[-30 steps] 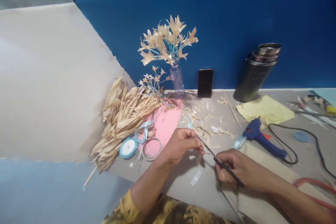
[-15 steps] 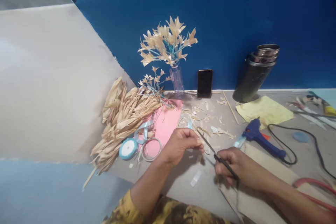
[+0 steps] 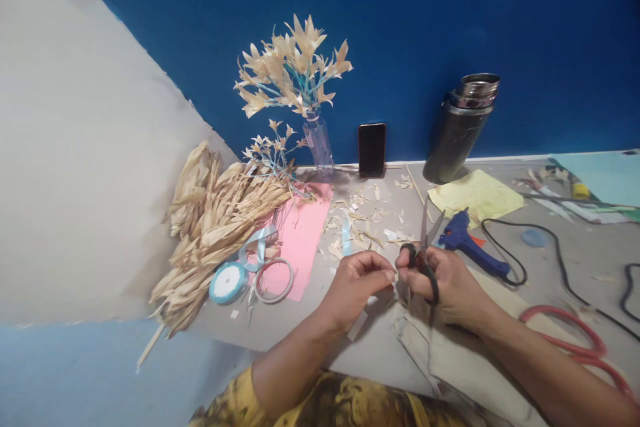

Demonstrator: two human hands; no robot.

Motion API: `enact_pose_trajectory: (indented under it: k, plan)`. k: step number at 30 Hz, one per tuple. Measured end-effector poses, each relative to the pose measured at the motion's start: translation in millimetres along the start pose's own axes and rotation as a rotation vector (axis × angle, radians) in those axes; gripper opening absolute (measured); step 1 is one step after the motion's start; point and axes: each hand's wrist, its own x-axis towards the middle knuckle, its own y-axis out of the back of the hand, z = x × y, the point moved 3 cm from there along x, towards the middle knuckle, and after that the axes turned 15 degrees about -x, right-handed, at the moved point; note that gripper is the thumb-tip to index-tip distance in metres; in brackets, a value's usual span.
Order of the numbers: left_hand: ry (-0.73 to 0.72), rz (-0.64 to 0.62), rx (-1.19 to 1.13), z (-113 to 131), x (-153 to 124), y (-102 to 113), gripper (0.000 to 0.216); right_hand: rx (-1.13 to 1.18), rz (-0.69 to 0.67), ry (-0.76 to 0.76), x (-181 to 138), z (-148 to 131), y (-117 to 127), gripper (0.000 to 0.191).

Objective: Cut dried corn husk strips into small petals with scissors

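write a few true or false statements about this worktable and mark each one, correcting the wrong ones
1. The right hand holds scissors with the blades apart. True.
2. The left hand grips the flask. False: the left hand has its fingertips drawn together, and the flask stands by the wall.
3. The tape ring lies partly over a pink sheet. True.
4. The glue gun is yellow. False: the glue gun is blue.
5. The phone lies flat. False: it stands upright.

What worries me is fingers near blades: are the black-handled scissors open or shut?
Open: the black-handled scissors in the right hand have their two blades spread apart in a V.
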Motion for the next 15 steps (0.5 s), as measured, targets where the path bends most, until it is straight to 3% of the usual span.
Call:
enact_pose_trajectory:
  k: [6,12,15]
  plan:
    - [-0.002,-0.054,0.24,0.5,-0.7,2.0,0.011,-0.128,-0.056,0.068,-3.8,-6.1,-2.8,0.016]
    - [-0.118,0.103,0.496,1.3,-2.0,3.7,0.005,-0.484,0.081,0.155,0.4,-0.3,-3.2,0.007]
    - [-0.209,0.122,0.591,2.6,-3.6,0.4,0.009,-0.595,0.1,0.202,0.2,1.8,-4.8,0.008]
